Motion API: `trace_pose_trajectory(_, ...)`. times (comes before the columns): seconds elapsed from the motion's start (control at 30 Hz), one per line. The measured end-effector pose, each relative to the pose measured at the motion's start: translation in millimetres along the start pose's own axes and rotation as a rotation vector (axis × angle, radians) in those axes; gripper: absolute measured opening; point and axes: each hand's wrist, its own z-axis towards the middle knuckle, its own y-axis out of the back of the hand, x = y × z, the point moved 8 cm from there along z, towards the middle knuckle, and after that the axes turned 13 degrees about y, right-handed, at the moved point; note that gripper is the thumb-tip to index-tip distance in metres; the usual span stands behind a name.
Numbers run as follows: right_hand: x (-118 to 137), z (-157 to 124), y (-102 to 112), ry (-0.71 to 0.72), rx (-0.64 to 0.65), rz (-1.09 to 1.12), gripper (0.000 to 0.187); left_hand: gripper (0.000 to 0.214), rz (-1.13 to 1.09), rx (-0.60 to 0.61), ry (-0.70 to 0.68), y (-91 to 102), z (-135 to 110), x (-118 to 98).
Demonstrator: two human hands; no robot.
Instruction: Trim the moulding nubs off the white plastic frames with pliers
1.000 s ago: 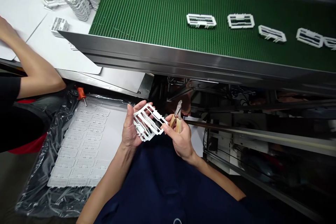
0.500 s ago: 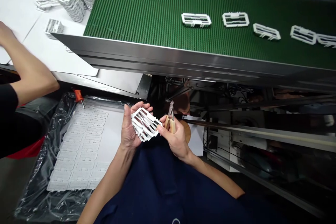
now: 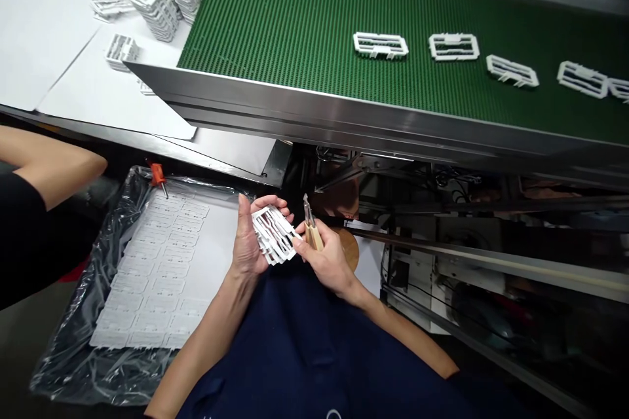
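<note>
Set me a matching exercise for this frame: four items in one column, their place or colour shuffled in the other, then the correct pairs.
Column one:
1. Metal pliers with pale handles
2. Bundle of white slotted plastic frames
3. Orange-handled tool with metal shaft
4. Ribbed conveyor belt

Column two:
A. Green
B. Cradled in the left hand
C. At the edge of the shiny plastic liner
D. Held in the right hand

Pairs: 1-D, 2-B, 3-C, 4-A

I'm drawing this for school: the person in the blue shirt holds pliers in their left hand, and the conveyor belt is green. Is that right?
Not quite: the head view shows the pliers in that person's right hand. The conveyor belt is indeed green.
</note>
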Motion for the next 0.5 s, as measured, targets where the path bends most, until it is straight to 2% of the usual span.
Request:
trace_pose_trajectory(0.07, -1, 2, -2, -0.001, 0.047, -0.079, 0.018, 0.041, -0.010, 0.004, 0.048, 0.2, 1, 4)
trace_pose_trajectory(0.17, -4, 3, -5, 0.017, 0.145, -0.342, 0.018, 0.025, 0.046, -0.028, 0.082, 3.1, 2, 11)
trace_pose_trajectory(0.23, -4, 2, -6, 0.038, 0.197, -0.524, 0.020, 0.022, 0.112, -0.095, 0.072, 12.4, 4, 15)
trace_pose_trajectory(0.3, -6, 1, -6, 0.044, 0.237, -0.607, 0.025, 0.023, 0.165, -0.177, 0.059, 31.4, 7, 16)
trace_pose_trajectory(0.37, -10, 3, -5, 0.037, 0.247, -0.626, 0.033, 0.022, 0.219, -0.289, 0.045, 66.1, 10, 12)
trace_pose_trajectory(0.4, -12, 7, -4, 0.034, 0.246, -0.639, 0.037, 0.020, 0.257, -0.366, 0.040, 90.7, 10, 8)
trace_pose_trajectory(0.5, -21, 30, -5, 0.074, 0.241, -0.733, 0.047, 0.015, 0.401, -0.674, 0.077, 187.9, -7, -3)
